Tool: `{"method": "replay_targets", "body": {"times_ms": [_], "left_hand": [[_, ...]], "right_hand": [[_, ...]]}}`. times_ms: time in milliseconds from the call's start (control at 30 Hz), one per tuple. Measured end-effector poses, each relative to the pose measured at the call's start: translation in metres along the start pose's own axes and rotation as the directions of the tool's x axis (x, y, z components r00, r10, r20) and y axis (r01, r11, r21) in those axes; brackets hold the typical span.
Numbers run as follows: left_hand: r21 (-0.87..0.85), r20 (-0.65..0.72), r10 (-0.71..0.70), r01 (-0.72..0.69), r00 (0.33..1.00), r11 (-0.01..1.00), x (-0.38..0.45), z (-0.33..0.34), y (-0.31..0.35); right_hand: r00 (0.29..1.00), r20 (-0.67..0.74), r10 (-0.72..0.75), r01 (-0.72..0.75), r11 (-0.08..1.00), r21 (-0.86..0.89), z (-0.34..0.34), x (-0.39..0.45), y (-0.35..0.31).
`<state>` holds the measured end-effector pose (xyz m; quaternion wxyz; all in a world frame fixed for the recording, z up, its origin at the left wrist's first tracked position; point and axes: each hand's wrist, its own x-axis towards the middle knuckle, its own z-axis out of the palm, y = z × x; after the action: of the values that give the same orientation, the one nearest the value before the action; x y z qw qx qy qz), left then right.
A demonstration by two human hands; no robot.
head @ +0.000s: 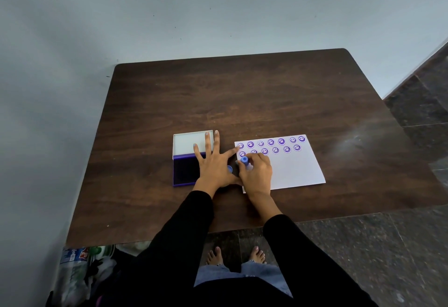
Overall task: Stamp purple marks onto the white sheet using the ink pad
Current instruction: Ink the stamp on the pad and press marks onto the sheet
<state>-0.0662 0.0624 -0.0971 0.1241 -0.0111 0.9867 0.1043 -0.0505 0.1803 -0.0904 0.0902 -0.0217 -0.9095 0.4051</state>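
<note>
The white sheet (294, 169) lies on the dark wooden table (242, 103), with two rows of purple smiley marks (270, 142) along its far edge. My right hand (257, 173) is shut on a small blue stamp (244, 160), held upright over the sheet's left side, just below the lower row. My left hand (214, 163) lies flat with fingers spread over the open ink pad (184, 171); its index finger reaches to the sheet's left edge. The pad's white lid (186, 143) is folded back. A small blue cap (229, 168) shows between my hands.
The table stands against a pale wall (194, 15). Dark stone floor (363, 246) lies to the right and under my bare feet. Bags and bottles (80, 265) sit below the table's left front corner.
</note>
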Motion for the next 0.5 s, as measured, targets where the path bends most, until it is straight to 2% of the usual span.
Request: {"method": "replay_targets", "body": {"times_ms": [400, 500], "left_hand": [[0.001, 0.005, -0.004, 0.004, 1.000, 1.000, 0.0013, 0.0028, -0.0001], [-0.006, 0.008, -0.004, 0.004, 1.000, 1.000, 0.0006, 0.0014, -0.0001]], "right_hand": [[0.996, 0.065, 0.060, -0.058, 0.998, -0.028, 0.0004, 0.0021, 0.0004], [0.988, 0.097, 0.119, -0.115, 0.993, -0.038, -0.0003, 0.0032, -0.0024]]}}
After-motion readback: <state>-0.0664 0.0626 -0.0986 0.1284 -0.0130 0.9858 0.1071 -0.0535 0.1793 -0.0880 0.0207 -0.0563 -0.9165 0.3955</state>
